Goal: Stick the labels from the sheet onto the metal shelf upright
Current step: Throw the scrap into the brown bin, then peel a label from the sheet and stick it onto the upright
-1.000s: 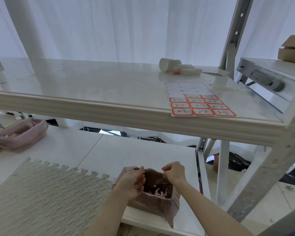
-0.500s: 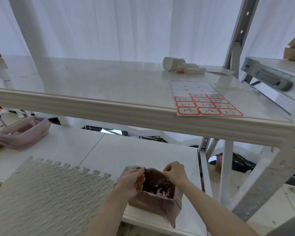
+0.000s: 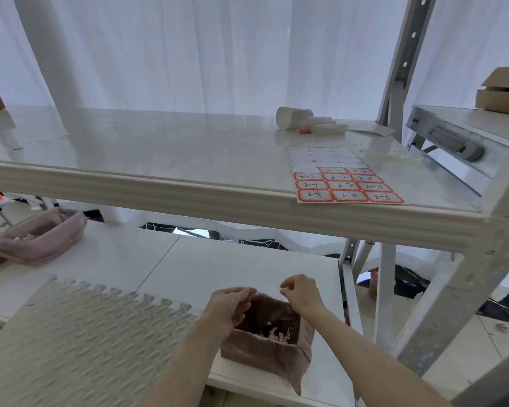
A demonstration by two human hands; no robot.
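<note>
The label sheet (image 3: 329, 160) lies flat on the upper shelf's right side; its far rows are bare and its near rows hold red-bordered handwritten labels (image 3: 346, 187). The perforated metal shelf upright (image 3: 465, 277) stands at the right front corner, and a second upright (image 3: 403, 57) rises behind. Below the shelf, my left hand (image 3: 228, 305) and my right hand (image 3: 301, 293) hover just above a small box lined with a pinkish bag (image 3: 265, 351) that holds paper scraps. Both hands have pinched fingertips and I see nothing between them.
White paper rolls (image 3: 309, 123) lie at the back of the upper shelf (image 3: 159, 148). A textured foam mat (image 3: 80, 336) covers the lower table's left. Another pink-lined bin (image 3: 41, 236) stands far left. Cardboard boxes (image 3: 503, 92) rest on a metal unit at right.
Both hands have lifted slightly off the bag's rim and moved a little apart. The view has tilted, so the shelf and sheet appear shifted right.
</note>
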